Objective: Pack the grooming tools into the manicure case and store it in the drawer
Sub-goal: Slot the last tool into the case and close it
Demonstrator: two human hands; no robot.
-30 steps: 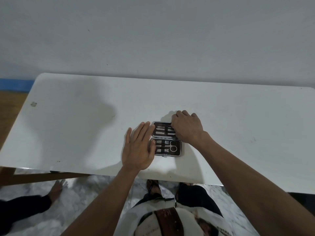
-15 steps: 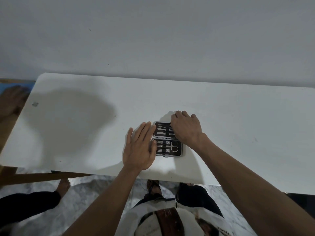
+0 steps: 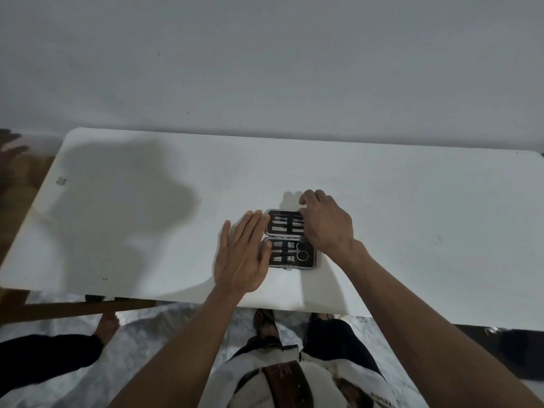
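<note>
A smooth white table stands against a plain grey wall, with marbled floor below. The flat rectangular case lies open near the table's near edge, dark-lined, with metal tools strapped in. The left hand lies flat and relaxed at its left edge. The right hand curls over the far half; whether it grasps anything is unclear. Both hands have barely shifted since earlier.

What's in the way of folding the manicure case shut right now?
Only the hands themselves. The right hand lies over the right end of the case's far half, and the left hand's fingertips overlap its left edge. Nothing else lies on it.
</note>
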